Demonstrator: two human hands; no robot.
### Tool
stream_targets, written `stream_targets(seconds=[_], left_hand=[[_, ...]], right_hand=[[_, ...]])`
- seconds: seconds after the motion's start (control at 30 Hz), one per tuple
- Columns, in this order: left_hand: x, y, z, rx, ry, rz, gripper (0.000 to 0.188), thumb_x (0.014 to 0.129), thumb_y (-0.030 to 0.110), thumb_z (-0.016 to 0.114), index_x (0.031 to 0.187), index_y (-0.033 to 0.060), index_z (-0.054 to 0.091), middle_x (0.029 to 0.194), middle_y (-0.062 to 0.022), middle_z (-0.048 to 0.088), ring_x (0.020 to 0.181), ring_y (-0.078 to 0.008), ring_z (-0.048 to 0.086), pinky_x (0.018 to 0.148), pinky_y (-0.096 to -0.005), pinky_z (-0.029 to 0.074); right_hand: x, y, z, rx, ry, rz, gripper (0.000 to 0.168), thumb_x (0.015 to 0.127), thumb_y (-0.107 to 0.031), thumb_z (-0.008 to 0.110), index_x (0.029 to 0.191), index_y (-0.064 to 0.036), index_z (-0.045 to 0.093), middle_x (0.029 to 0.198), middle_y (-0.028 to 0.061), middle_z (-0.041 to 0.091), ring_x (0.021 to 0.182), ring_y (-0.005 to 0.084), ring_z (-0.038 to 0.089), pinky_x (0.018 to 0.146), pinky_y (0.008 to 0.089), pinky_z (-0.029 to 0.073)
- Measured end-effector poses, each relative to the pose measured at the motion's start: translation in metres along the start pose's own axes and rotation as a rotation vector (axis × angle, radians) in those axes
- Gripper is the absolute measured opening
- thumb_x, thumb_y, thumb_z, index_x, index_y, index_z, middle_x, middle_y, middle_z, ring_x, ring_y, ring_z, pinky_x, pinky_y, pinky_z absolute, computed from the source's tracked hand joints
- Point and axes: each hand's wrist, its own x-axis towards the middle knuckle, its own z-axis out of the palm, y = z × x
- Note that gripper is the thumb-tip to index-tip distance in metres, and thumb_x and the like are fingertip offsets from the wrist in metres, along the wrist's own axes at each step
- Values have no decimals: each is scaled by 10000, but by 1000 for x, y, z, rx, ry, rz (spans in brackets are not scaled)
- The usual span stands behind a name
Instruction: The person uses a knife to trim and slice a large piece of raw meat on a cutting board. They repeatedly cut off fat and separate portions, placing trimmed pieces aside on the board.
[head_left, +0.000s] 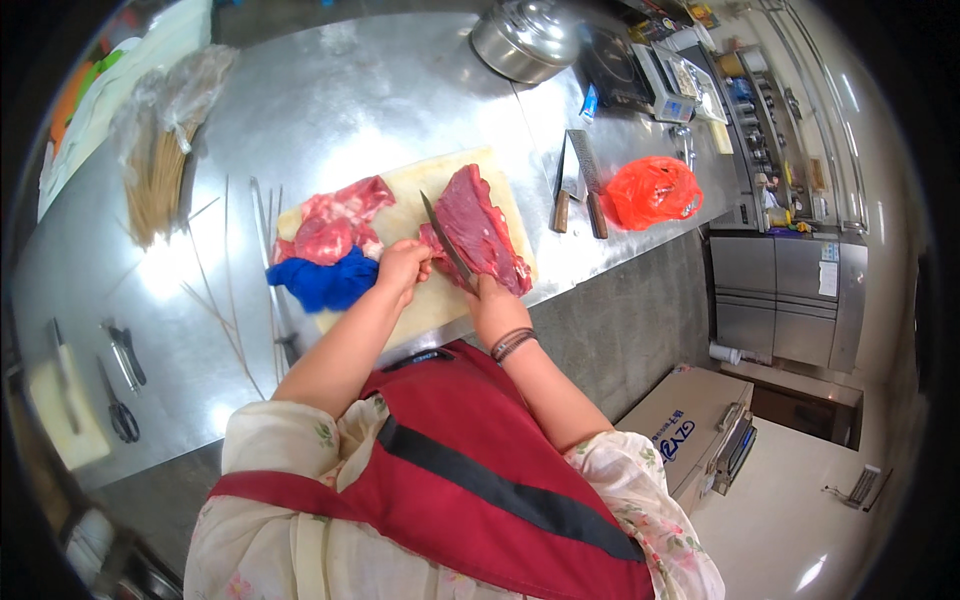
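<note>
A large slab of raw red meat (476, 217) lies on the right part of a pale cutting board (409, 187). My right hand (496, 304) grips a knife (442, 232), whose dark blade points up and left across the slab's left side. The handle is hidden in my fist. Just left of the blade, my left hand (405, 266) pinches the slab's left edge between its fingers. Fattier pieces of raw meat (334, 221) rest on the board's left part. Touching them is a crumpled blue cloth (326, 281), close to my left wrist.
Right of the board lie two cleavers (574, 180) and a red plastic bag (652, 193). A lidded steel pot (525, 41) stands farther back. To the left are a long sharpening rod (264, 225), loose thin sticks (227, 247), bagged sticks (161, 161) and scissors (120, 412) on the steel table (300, 97).
</note>
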Motion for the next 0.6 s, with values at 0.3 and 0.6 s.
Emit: stream_targets(seconds=[0.3, 0.6], left_hand=[[52, -45, -6, -3, -69, 176, 133, 801, 13, 604, 911, 21, 531, 715, -73, 601, 510, -125, 526, 438, -240, 410], [-5, -11, 23, 127, -155, -102, 132, 802, 14, 626, 839, 51, 504, 676, -36, 550, 496, -107, 490, 409, -241, 357]], right_hand=[[-69, 48, 2, 42, 59, 66, 253, 864, -223, 602, 1033, -56, 515, 865, 211, 631, 807, 399, 609, 686, 490, 492], [-76, 69, 11, 5, 23, 85, 246, 868, -229, 599, 1037, -71, 517, 872, 200, 630, 809, 393, 610, 690, 478, 496]])
